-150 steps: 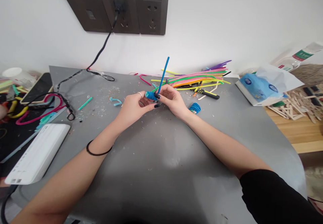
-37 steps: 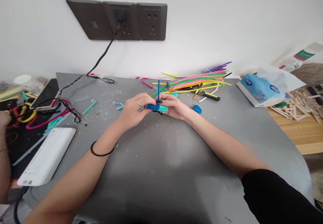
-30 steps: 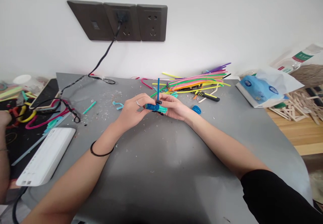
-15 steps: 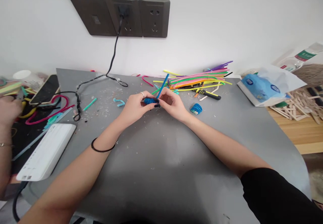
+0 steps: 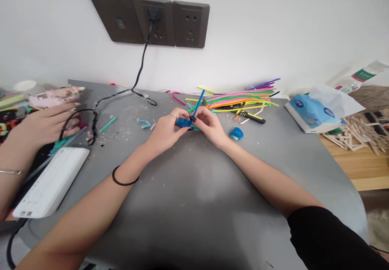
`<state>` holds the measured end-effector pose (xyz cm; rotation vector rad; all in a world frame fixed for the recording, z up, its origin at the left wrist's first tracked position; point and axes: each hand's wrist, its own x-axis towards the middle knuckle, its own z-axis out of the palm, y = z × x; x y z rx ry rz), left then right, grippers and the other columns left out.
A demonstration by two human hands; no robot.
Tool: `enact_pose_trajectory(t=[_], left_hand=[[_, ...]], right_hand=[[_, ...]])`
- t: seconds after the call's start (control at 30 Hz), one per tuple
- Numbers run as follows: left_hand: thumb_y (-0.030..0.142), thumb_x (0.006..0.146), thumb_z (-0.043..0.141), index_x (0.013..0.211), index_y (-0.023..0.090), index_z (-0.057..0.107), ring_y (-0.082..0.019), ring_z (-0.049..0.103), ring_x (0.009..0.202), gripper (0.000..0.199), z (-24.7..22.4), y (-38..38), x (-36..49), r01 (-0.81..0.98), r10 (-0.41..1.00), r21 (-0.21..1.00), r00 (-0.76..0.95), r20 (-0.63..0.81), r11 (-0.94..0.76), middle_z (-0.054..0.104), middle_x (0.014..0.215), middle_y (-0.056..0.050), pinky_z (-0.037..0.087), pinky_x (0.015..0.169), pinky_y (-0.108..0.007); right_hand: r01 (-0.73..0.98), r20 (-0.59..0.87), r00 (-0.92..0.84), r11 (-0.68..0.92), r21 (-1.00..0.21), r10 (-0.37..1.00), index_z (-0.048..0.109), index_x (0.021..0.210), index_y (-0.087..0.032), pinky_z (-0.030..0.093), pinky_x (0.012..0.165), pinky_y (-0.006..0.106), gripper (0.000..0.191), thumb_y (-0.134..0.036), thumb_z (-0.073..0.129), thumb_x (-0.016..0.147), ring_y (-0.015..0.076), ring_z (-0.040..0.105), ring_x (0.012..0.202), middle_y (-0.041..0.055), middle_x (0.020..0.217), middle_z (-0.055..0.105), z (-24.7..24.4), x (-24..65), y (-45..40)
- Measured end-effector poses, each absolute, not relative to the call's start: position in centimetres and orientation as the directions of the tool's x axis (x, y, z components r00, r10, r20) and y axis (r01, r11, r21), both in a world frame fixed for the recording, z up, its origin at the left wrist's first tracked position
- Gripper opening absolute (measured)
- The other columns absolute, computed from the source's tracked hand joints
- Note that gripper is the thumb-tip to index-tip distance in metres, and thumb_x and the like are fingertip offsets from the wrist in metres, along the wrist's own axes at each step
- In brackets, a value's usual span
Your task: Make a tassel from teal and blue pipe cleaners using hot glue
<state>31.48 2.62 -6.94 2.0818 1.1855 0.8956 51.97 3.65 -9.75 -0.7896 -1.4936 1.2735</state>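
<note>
My left hand [image 5: 165,131] is closed around a blue coil of wound pipe cleaner [image 5: 182,122], partly hidden by the fingers. My right hand [image 5: 211,127] pinches at the right end of this coil, with thumb and forefinger on a straight blue pipe cleaner [image 5: 199,100] that sticks up from it. The fingertips of both hands meet there, so the exact join is hidden. Right of my right hand, a second small blue coiled piece [image 5: 236,133] lies on the grey table mat [image 5: 194,197].
Behind my hands lie a bundle of coloured pipe cleaners [image 5: 240,99] and a black-and-yellow cutter [image 5: 251,116]. A tissue pack [image 5: 316,110] is at right. A white power strip [image 5: 53,183] and a co-worker's hand [image 5: 45,126] are at left, near a black cable [image 5: 141,63].
The co-worker's hand has reached further in from the left, over the items there. My hands stay together on the blue coil, with a slight shift of the fingers. The view has shifted slightly.
</note>
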Motion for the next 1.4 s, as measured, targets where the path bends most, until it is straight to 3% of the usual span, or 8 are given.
enact_pose_trajectory(t=[0.17, 0.43, 0.7, 0.9, 1.03, 1.1, 1.23, 1.4], left_hand=[[0.022, 0.093, 0.070, 0.122, 0.026, 0.061, -0.025, 0.080, 0.109, 0.031, -7.4, 2.6, 31.3, 0.488, 0.852, 0.707, 0.395, 0.344, -0.512, 0.080, 0.120, -0.007, 0.062, 0.097, -0.039], [0.010, 0.091, 0.068, 0.131, 0.027, 0.059, -0.023, 0.079, 0.113, 0.045, -8.1, 2.7, 31.1, 0.489, 0.788, 0.618, 0.410, 0.459, -0.615, 0.079, 0.124, -0.004, 0.062, 0.100, -0.036], [0.011, 0.099, 0.060, 0.127, 0.027, 0.067, -0.024, 0.076, 0.108, 0.033, -8.4, 2.9, 30.8, 0.545, 0.681, 0.431, 0.430, 0.592, -0.719, 0.079, 0.113, -0.004, 0.060, 0.098, -0.037], [0.014, 0.093, 0.073, 0.126, 0.027, 0.068, -0.030, 0.071, 0.120, 0.035, -7.9, 3.1, 31.0, 0.622, 0.783, 0.497, 0.352, 0.513, -0.605, 0.078, 0.117, -0.007, 0.059, 0.105, -0.044], [0.021, 0.089, 0.076, 0.133, 0.023, 0.066, -0.030, 0.071, 0.123, 0.045, -7.4, 3.2, 31.0, 0.585, 0.848, 0.614, 0.360, 0.388, -0.530, 0.073, 0.133, -0.011, 0.064, 0.090, -0.039], [0.028, 0.086, 0.079, 0.136, 0.023, 0.065, -0.028, 0.074, 0.112, 0.051, -7.3, 3.2, 31.1, 0.555, 0.879, 0.686, 0.365, 0.307, -0.470, 0.073, 0.136, -0.010, 0.064, 0.081, -0.035], [0.037, 0.089, 0.077, 0.128, 0.023, 0.068, -0.021, 0.074, 0.083, 0.042, -7.1, 3.0, 31.4, 0.518, 0.907, 0.755, 0.341, 0.248, -0.402, 0.079, 0.119, -0.007, 0.062, 0.077, -0.034], [0.034, 0.091, 0.071, 0.115, 0.021, 0.071, -0.021, 0.074, 0.086, 0.027, -6.8, 2.8, 31.5, 0.512, 0.913, 0.760, 0.298, 0.279, -0.400, 0.081, 0.105, -0.006, 0.063, 0.082, -0.034]], right_hand=[[-0.199, 0.200, -0.293, 0.145, -0.969, 0.935, 0.059, 0.092, -0.023, 0.047, 0.077, 0.027, 0.053, -0.061, 0.093, 0.081, 0.0149, 0.056, 0.086, -0.0008, 0.090, 0.061, -9.6, 51.9, 3.9], [-0.319, 0.069, -0.399, -0.068, -0.945, 0.914, 0.059, 0.091, -0.023, 0.052, 0.065, 0.025, 0.060, -0.063, 0.099, 0.072, 0.0130, 0.057, 0.077, -0.0021, 0.088, 0.060, -9.2, 51.9, 3.7], [-0.350, 0.045, -0.491, -0.150, -0.925, 0.870, 0.061, 0.092, -0.022, 0.058, 0.071, 0.025, 0.057, -0.059, 0.101, 0.073, 0.0130, 0.059, 0.083, -0.0013, 0.091, 0.060, -9.2, 52.1, 3.9], [-0.335, 0.103, -0.454, -0.063, -0.940, 0.885, 0.057, 0.094, -0.024, 0.058, 0.072, 0.027, 0.061, -0.066, 0.097, 0.075, 0.0136, 0.060, 0.081, -0.0004, 0.094, 0.064, -10.3, 51.8, 4.5], [-0.286, 0.176, -0.345, 0.075, -0.955, 0.922, 0.055, 0.095, -0.024, 0.058, 0.073, 0.027, 0.064, -0.072, 0.093, 0.076, 0.0135, 0.058, 0.081, 0.0000, 0.097, 0.062, -10.7, 51.7, 4.8], [-0.241, 0.206, -0.304, 0.134, -0.961, 0.930, 0.055, 0.095, -0.025, 0.058, 0.073, 0.028, 0.064, -0.075, 0.091, 0.076, 0.0136, 0.057, 0.081, 0.0004, 0.098, 0.060, -10.6, 51.7, 4.7], [-0.182, 0.242, -0.283, 0.196, -0.964, 0.928, 0.056, 0.095, -0.025, 0.056, 0.072, 0.028, 0.063, -0.075, 0.089, 0.078, 0.0167, 0.056, 0.090, 0.0022, 0.101, 0.058, -10.5, 51.7, 4.6], [-0.192, 0.222, -0.325, 0.165, -0.967, 0.919, 0.059, 0.095, -0.024, 0.056, 0.073, 0.027, 0.059, -0.071, 0.091, 0.079, 0.0159, 0.054, 0.088, 0.0015, 0.101, 0.057, -10.3, 51.7, 4.5]])
